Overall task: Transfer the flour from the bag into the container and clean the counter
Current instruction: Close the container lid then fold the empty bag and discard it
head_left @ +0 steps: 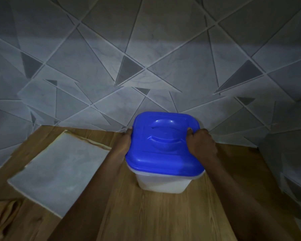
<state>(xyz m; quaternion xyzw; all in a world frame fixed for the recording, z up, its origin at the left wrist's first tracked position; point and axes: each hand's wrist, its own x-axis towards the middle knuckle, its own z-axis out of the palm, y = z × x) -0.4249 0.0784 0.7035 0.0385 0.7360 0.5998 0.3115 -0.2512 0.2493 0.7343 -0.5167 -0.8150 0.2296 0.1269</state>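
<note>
On wooden counter [163,214]: translucent white container [162,183], square, blue lid [163,145] seated. My left hand [126,141] and right hand [201,145] clasp lid edges.

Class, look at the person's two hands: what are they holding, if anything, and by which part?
Both hands grip the blue lid on the container: left hand at its left edge, right hand at its right edge.

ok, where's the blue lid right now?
In the head view the blue lid sits on the translucent container, centre-right on the wooden counter near the tiled wall, gripped between the left hand and right hand.
</note>
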